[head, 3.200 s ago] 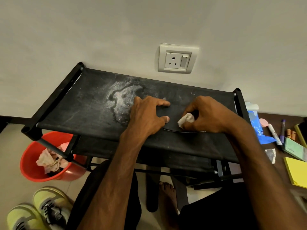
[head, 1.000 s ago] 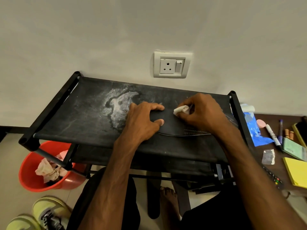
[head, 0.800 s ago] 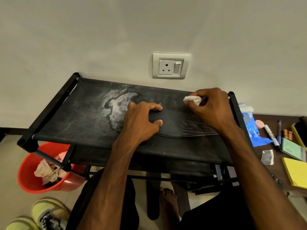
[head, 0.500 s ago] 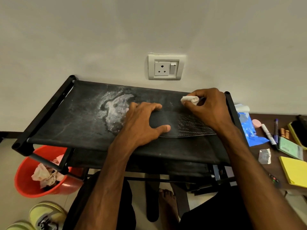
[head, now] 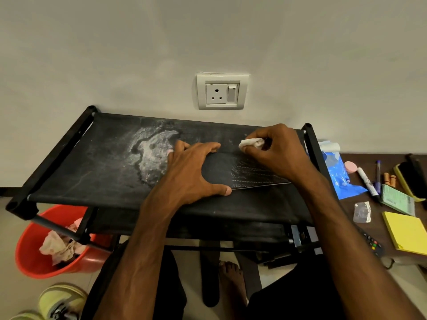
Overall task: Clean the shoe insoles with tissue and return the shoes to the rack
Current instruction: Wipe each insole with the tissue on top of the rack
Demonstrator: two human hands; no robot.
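Dusty fabric rack top (head: pixel 104 172) by the wall (head: pixel 138 54): insole (head: pixel 221 172) flat on it, left hand (head: pixel 194 172) pressing 1 end down, right hand (head: pixel 279 153) pinching a tissue wad (head: pixel 250 143) at its far edge. Hard rubbing might shred the tissue.

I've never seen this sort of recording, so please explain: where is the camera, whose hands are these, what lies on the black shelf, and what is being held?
There is no machine here: one camera worn on a person's head looks down at their own bare hands. A black shoe insole lies flat on the black fabric-topped shoe rack, beside a pale dusty stain. The left hand presses the insole down, fingers spread. The right hand pinches a white tissue wad by the insole's far edge. On the floor to the left stand a red plastic bucket with crumpled tissues and yellow-green sneakers. To the right, a brown side table carries a yellow sticky-note pad.
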